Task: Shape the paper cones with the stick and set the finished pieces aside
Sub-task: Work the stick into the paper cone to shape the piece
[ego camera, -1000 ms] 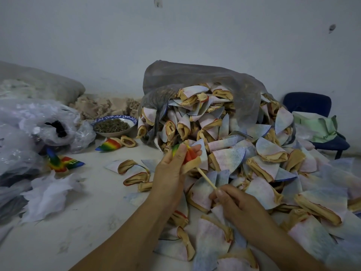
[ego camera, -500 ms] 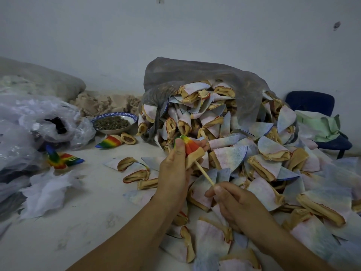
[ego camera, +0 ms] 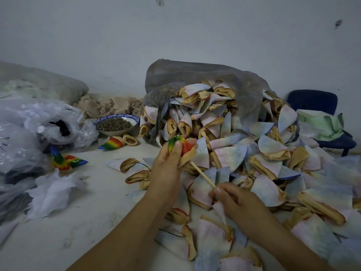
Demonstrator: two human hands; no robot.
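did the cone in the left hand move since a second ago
Yes, slightly: the cone has shifted up and left, nearer the bowl, baring more of the stick.

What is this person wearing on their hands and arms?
Nothing that shows. The left hand and right hand are bare, with no gloves, rings, watch or bracelet, and no sleeve reaches into view. The nails look short and unpainted.
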